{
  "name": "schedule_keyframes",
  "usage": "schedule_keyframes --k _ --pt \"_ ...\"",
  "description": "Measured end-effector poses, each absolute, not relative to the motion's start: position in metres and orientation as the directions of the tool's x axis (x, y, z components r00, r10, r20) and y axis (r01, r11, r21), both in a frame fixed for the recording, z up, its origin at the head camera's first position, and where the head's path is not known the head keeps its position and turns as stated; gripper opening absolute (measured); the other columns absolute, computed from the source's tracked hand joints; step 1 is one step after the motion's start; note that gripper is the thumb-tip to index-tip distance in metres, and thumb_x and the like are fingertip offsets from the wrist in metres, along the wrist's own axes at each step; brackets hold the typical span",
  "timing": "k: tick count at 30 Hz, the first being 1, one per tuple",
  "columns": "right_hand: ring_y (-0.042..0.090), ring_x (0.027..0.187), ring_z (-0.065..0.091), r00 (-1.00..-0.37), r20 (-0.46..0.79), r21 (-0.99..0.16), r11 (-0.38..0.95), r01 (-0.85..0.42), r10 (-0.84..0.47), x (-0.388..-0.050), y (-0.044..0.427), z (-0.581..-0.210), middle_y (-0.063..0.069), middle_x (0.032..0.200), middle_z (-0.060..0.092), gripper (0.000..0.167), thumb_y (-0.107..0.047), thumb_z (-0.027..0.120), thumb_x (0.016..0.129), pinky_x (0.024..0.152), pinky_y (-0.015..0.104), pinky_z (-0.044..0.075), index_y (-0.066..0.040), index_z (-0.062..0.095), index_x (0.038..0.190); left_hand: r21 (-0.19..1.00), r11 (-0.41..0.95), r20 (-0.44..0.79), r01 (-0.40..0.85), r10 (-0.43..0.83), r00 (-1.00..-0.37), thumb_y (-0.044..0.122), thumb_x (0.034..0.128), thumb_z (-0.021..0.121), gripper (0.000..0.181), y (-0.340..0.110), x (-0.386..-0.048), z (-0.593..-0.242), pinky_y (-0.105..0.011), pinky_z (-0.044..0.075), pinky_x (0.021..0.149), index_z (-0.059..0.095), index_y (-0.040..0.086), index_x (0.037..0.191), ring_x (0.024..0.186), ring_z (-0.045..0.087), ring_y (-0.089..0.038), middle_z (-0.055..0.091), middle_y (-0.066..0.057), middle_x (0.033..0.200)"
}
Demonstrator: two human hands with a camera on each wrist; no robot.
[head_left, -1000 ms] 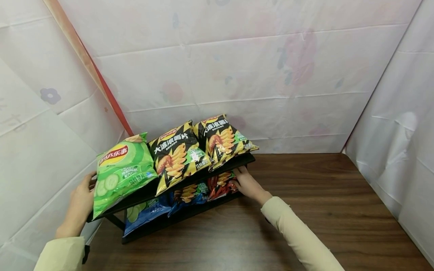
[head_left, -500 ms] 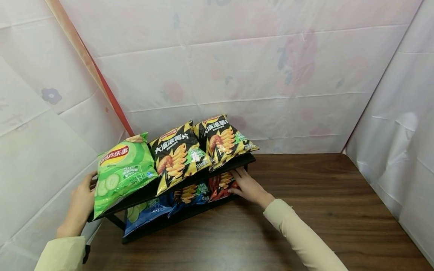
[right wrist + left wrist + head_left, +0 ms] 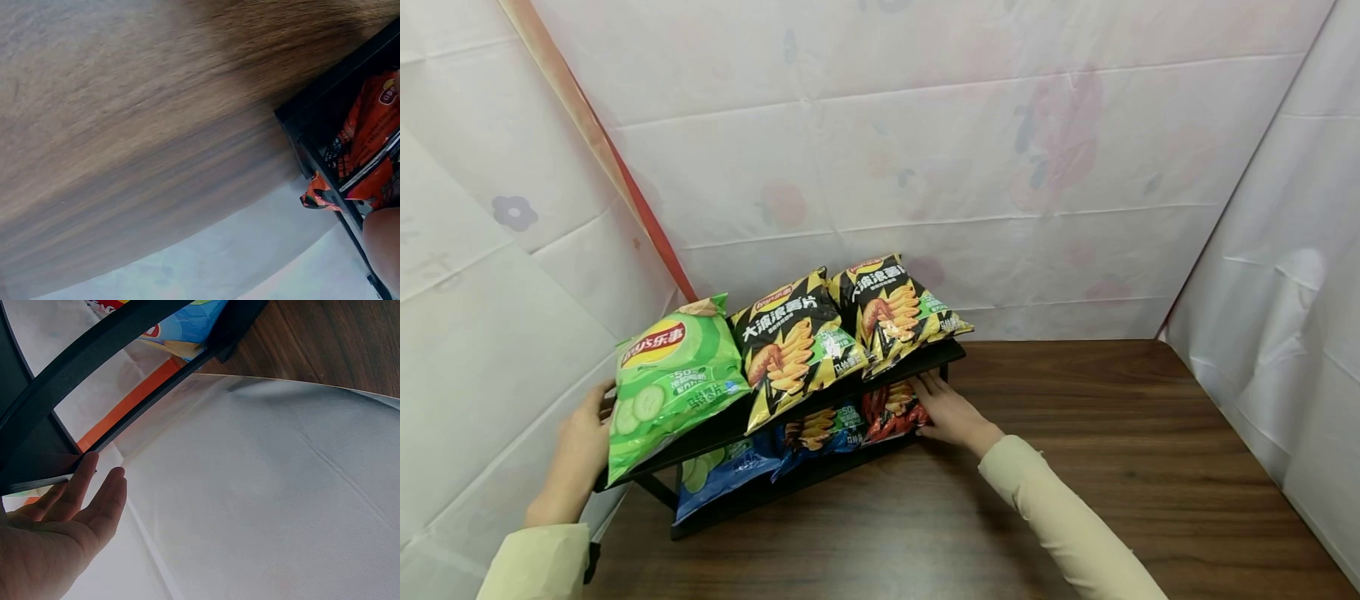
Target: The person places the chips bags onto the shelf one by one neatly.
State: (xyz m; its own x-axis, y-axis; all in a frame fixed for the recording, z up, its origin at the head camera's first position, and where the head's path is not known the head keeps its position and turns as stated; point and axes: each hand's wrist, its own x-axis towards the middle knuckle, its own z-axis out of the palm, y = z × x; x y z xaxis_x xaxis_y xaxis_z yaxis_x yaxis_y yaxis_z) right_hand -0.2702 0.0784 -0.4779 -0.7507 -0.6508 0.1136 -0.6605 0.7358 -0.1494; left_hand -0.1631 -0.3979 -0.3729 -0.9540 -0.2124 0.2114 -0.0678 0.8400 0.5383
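Note:
A black two-tier rack (image 3: 711,442) stands at an angle on the table. My left hand (image 3: 578,442) is at its left end beside the upper shelf. In the left wrist view its fingers (image 3: 107,503) are extended against the rack's frame (image 3: 134,412). At the right end, my right hand (image 3: 955,412) touches a red chip bag (image 3: 887,417) on the lower shelf, with fingers mostly straight. The right wrist view shows only part of that hand (image 3: 384,244). Two blue chip bags (image 3: 730,475) lie left of the red one.
On the upper shelf sit a green chip bag (image 3: 670,375) and two black-and-yellow ones (image 3: 797,342). The brown wooden table (image 3: 1097,450) extends to the right. White patterned cloth (image 3: 925,167) hangs behind, with a red-orange strip (image 3: 655,233) at the left.
My right hand shifts slightly at the red bag; its thumb drops from the bag's front toward the lower edge. The left hand and the rack stay in place.

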Motion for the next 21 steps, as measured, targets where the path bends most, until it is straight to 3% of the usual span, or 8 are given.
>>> schedule_keyframes --k 9,21 --pt "0.033 0.139 0.020 -0.769 0.081 -0.079 0.765 -0.640 -0.635 -0.2700 0.0745 -0.4789 0.020 0.150 0.020 0.084 -0.036 0.066 0.083 0.111 0.042 0.028 -0.005 0.019 0.145 0.553 0.829 0.192 -0.078 -0.218 -0.957 0.033 0.0976 0.034 0.060 -0.3966 -0.1628 -0.3731 -0.063 0.038 0.081 0.024 -0.007 0.140 0.107 0.043 -0.057 0.043 -0.043 0.120" --pt "0.037 0.138 0.020 -0.729 0.148 -0.141 0.716 -0.684 -0.668 -0.2652 0.0808 -0.4749 0.021 0.149 0.020 0.090 -0.033 0.073 0.076 0.109 0.047 0.029 -0.005 0.021 0.145 0.553 0.827 0.166 -0.098 -0.225 -0.960 0.035 0.0973 0.034 0.062 -0.3979 -0.1638 -0.3738 -0.064 0.037 0.082 0.022 -0.008 0.141 0.108 0.042 -0.056 0.042 -0.043 0.122"
